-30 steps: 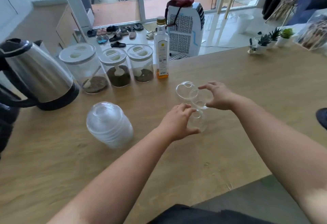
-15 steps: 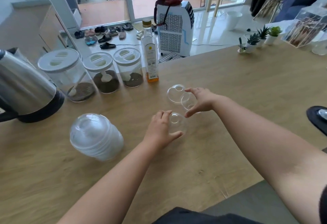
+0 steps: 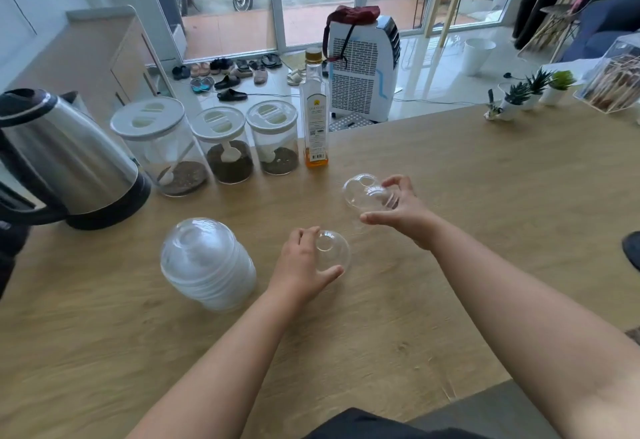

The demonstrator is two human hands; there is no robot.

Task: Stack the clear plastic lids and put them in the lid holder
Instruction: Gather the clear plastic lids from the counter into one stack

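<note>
On the wooden counter (image 3: 485,196) my left hand (image 3: 301,265) grips a clear dome lid (image 3: 332,251) with a round hole on top, thumb and fingers curled round its rim. My right hand (image 3: 401,210) holds another clear dome lid (image 3: 370,199), tilted and raised off the counter. A further clear dome lid (image 3: 356,185) shows just left of it; whether the two are nested I cannot tell. A stack of frosted dome lids (image 3: 204,262) lies tipped on the counter to the left of my left hand.
A steel kettle (image 3: 65,158) stands at the far left. Three jars with white lids (image 3: 214,144) and a bottle of amber liquid (image 3: 315,112) line the counter's back edge. Small potted plants (image 3: 530,92) and a clear box (image 3: 616,81) sit at the far right.
My right hand has lifted and tilted its lid off the counter. My left hand still grips the nearer lid in about the same place. The camera has swung a little.
</note>
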